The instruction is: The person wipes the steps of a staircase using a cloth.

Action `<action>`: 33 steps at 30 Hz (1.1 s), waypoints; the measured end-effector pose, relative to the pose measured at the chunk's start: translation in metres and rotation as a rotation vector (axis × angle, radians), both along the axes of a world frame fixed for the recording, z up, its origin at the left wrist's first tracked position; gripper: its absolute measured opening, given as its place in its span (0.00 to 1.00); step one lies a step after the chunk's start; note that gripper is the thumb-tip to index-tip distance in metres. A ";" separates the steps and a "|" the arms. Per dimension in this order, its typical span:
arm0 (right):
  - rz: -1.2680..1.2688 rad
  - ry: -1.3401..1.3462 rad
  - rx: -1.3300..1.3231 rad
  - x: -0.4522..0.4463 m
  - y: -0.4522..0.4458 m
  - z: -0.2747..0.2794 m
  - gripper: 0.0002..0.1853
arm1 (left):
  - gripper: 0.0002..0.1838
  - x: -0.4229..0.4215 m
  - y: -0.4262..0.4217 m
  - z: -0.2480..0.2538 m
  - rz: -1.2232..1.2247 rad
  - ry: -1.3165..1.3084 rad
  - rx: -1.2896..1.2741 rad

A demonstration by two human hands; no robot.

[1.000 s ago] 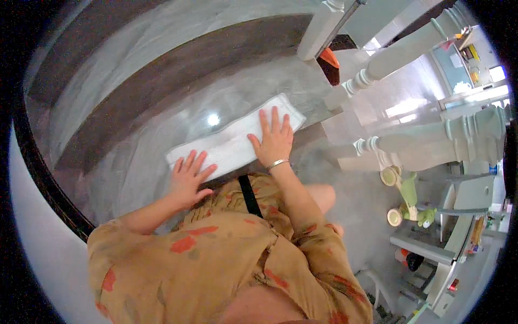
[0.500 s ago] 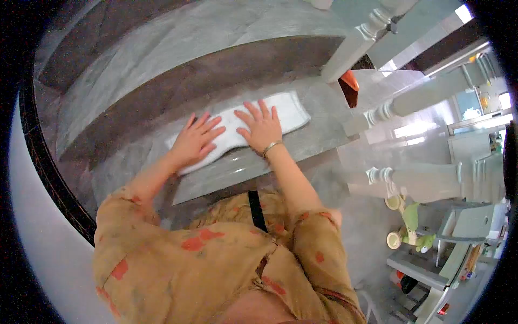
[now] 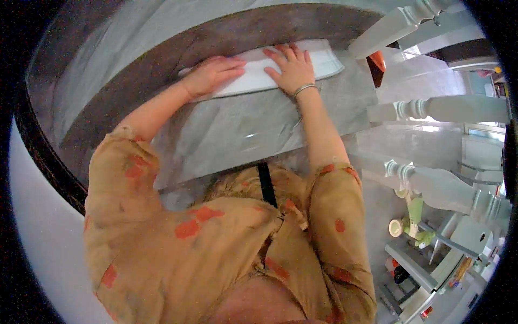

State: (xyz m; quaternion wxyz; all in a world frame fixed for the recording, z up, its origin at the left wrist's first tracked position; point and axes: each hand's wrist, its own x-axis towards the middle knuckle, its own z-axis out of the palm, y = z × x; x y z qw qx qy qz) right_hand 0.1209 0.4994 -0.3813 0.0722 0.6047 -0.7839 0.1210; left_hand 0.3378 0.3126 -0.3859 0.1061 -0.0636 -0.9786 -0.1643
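A long folded white cloth lies across a grey marble stair tread, close against the dark riser behind it. My left hand rests on the cloth's left part, fingers stretched and close together, pointing right. On the cloth's right half, my right hand presses flat with its fingers spread. A bracelet circles the right wrist. Neither hand grips the cloth; the left hand covers part of its left end.
A curved dark riser rises behind the cloth. White balusters line the right side, with an orange-red object beside one. Beyond them are a green scooter-like toy and grey furniture. A black skirting runs along the left.
Both hands and the white cloth have moved away from me, from the tread's middle to near the riser. My left hand has turned rightward and its spread fingers have come together.
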 end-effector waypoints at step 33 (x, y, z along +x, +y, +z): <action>0.655 -0.255 0.115 0.246 0.054 0.004 0.25 | 0.32 0.338 0.103 0.025 0.378 -0.417 -0.166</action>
